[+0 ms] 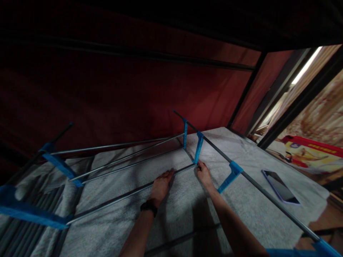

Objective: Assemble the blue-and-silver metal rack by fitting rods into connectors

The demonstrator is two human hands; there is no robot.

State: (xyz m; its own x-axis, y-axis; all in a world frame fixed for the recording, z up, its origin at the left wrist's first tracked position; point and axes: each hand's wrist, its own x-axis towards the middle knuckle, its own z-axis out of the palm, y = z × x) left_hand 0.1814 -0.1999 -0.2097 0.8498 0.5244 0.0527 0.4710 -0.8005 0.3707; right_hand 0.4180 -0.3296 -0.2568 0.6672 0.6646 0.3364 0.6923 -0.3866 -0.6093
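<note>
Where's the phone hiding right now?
In the head view, the phone lies over on the right side, on the pale cloth. It's just to the right of the long metal rod that slants past the right hand.

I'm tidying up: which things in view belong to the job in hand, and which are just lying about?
Job in hand:
- slim grey metal rod under the left hand
- blue plastic bracket by the right hand
- long dark metal rod at the bracket's top

Seemingly lying about:
- flat purple-edged phone
- red-and-yellow printed package
</note>
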